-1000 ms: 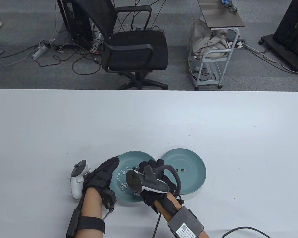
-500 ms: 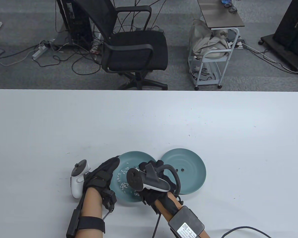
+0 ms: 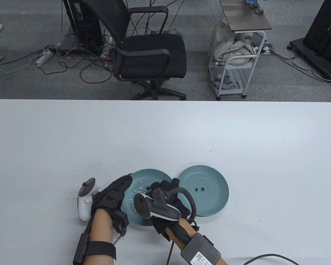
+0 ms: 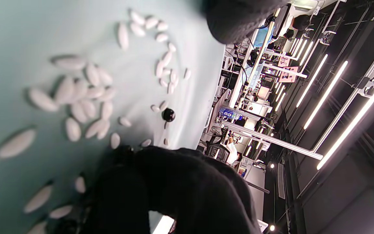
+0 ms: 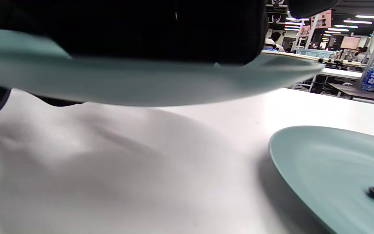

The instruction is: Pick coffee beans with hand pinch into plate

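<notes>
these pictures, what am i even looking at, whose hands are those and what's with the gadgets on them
A person works at a white table wearing black sensor gloves; a tracker that looks like a game controller is strapped to the back of each hand. One picture looks down on the table; two come from wrist cameras. The left hand rests on the rim of the left plate, which holds white grains and at least one dark coffee bean. The right hand reaches into that plate; whether it pinches anything is hidden. The right plate holds two beans.
</notes>
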The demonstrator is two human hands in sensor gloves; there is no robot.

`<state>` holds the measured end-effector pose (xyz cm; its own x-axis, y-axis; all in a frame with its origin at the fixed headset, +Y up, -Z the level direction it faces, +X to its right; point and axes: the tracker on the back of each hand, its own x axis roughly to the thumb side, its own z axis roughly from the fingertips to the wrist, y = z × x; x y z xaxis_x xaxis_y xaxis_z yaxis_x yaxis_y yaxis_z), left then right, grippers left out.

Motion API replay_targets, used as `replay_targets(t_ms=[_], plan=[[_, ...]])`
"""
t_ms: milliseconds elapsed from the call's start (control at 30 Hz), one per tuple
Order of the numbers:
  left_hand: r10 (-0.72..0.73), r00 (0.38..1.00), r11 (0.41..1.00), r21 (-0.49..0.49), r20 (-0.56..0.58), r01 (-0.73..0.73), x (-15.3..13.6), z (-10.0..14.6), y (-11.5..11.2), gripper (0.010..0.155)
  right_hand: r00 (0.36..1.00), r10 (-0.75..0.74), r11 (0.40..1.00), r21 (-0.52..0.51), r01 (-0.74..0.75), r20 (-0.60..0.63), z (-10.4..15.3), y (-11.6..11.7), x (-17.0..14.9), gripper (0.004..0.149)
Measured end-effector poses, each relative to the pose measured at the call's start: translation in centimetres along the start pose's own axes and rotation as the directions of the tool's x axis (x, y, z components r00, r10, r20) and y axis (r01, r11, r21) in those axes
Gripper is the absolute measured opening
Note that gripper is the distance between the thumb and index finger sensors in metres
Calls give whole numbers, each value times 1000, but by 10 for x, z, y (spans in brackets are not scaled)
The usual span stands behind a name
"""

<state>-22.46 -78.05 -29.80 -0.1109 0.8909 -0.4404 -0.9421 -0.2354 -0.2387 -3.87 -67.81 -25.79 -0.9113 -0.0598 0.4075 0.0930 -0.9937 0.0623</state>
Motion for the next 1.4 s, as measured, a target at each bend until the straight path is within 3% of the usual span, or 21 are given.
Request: replay_targets(t_ms=[567,767,867,1100,1400], plan=[[1,1000,1000,3,-5,-1,-2,-2,-1,57,996,28,999,45,-24,-89,-2,3,2,41],[9,1000,1000,5,-12,-9,-3,-2,2,57,999,34,998,58,-32,-37,-5,10,5,41],[18,1000,1000,-1,-16,-18,-4,-3,6,58,1000,-28,999,19,28,-2,-7,10,3,41],[11,1000,1000,-27,-28,-11,-6,-7,2,58,989,-146,988,57,146,-6,-9,12,-13,42],[-1,999,1000,-31,-37,0,-6,-7,3,58,987,-155,985,82,152,35,-10,14,-14,40]])
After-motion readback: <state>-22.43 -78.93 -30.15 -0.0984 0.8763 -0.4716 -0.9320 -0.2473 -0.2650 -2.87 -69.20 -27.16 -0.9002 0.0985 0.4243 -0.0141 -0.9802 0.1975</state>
